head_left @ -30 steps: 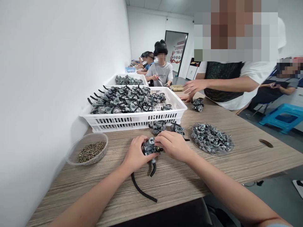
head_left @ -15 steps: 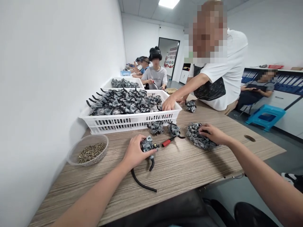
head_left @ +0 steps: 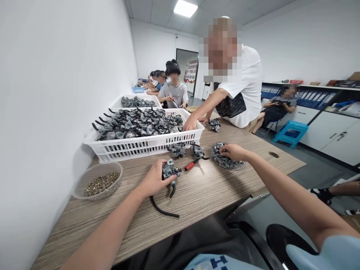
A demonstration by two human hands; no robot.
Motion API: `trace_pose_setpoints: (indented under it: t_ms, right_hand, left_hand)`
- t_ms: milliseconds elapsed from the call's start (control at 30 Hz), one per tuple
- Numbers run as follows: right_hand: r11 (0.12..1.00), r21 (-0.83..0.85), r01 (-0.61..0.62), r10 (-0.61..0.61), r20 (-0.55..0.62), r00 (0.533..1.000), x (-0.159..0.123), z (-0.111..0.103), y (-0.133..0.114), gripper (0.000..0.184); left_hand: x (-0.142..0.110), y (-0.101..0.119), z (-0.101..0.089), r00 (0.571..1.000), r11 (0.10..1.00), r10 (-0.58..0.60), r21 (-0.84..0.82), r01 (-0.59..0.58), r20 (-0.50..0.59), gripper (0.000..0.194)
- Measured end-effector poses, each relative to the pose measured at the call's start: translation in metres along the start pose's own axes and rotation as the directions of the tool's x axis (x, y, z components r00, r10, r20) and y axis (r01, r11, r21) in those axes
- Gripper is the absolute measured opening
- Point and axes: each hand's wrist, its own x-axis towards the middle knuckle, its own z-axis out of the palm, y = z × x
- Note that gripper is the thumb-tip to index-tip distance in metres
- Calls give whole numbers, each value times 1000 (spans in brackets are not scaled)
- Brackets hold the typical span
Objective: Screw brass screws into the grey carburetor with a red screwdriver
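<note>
My left hand [head_left: 154, 179] is closed around a carburetor [head_left: 169, 170], a grey metal body with black rubber hoses, held on the table. One long hose [head_left: 163, 212] trails from it toward the front edge. My right hand [head_left: 234, 153] reaches into a clear round bowl [head_left: 229, 165] full of small grey metal parts. Its fingertips are pinched among the parts, and what they hold, if anything, is hidden. A red-handled screwdriver [head_left: 190, 165] lies between the hands. Two more carburetors, one on the left [head_left: 178, 150] and one on the right [head_left: 197, 150], stand just beyond it.
A white crate [head_left: 146, 147] piled with carburetors stands at the back left, a second crate [head_left: 115, 101] behind it. A clear bowl of small brass-coloured screws [head_left: 101, 183] sits by the wall. Across the table a co-worker's hand [head_left: 190, 123] reaches into the crate. Another carburetor [head_left: 215, 125] lies nearby.
The camera view has turned to the right, so everything appears shifted left. My left hand keeps its hold on the carburetor, and my right hand stays in the bowl of parts.
</note>
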Motion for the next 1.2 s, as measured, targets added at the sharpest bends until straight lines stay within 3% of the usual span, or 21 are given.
trace_pose_setpoints:
  t_ms: [100,267,433,567,667,733,833,1000,1100,1200]
  right_hand:
    - [999,35,13,-14,38,999,1,-7,-2,40]
    - [994,93,59,-59,-7,998,-5,-9,-6,41]
    - [991,114,76,-58,-155,986,-14,-18,-11,38]
    - [979,177,100,-49,-272,961,-23,-43,-18,36]
    - [947,276,165,-65,-339,939,-26,-61,-39,36]
    - [899,367,241,-100,-362,927,-23,-65,-66,41]
    - [765,525,373,-197,-360,912,-10,-47,-127,43]
    - [483,783,393,-259,-301,918,16,18,-229,40]
    - [345,858,380,-205,-327,923,24,48,-261,40]
    - [257,889,378,-103,-364,926,25,61,-273,40]
  left_hand:
    - [-2,-1,-1,999,1000,20,14,-21,33,80]
    - [-5,1,-4,997,998,48,24,-49,56,76]
    - [-4,4,-9,994,995,85,-54,-81,69,71]
    - [-5,7,-15,991,991,105,-85,-99,79,68]
    - [-5,9,-16,988,988,133,-94,-126,75,66]
    - [-6,11,-15,990,990,118,-90,-111,80,65]
    - [-7,16,-10,993,991,101,-88,-96,55,61]
    - [-8,24,-6,987,986,141,-77,-146,-71,56]
    - [-9,27,-6,962,973,202,-70,-218,-186,46]
    - [-11,34,-4,923,969,190,-88,-231,-335,47]
